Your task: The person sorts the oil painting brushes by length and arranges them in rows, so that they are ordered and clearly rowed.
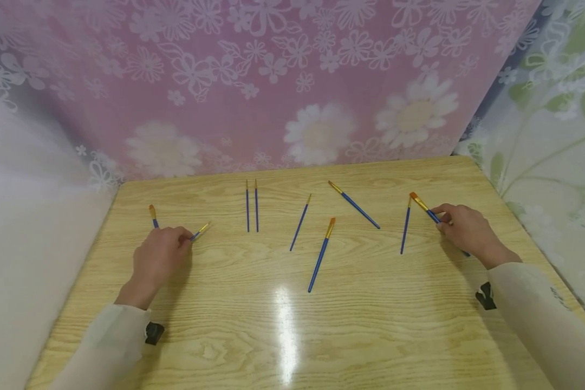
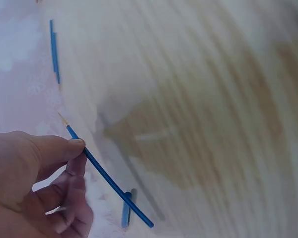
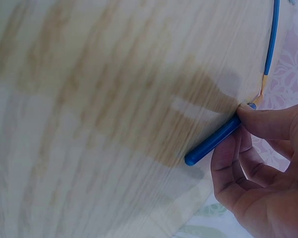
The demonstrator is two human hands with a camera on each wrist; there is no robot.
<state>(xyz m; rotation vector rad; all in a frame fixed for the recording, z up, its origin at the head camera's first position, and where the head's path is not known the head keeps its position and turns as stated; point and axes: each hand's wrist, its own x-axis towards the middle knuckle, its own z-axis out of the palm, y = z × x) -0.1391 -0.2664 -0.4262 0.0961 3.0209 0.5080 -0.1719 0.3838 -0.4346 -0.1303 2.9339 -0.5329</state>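
Fingers of each hand pinch a paintbrush

Slim, slanted blue paintbrush and thicker orange-tipped brush, perhaps raised

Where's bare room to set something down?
The pale wood-grain table is barest in front, between the cream left sleeve and cream right sleeve. A smaller patch separates the central flat blue-handled paintbrush from the slender blue paintbrush to its right. It's crowded at the right hand, whose thick blue paintbrush is by that slender one's tip.
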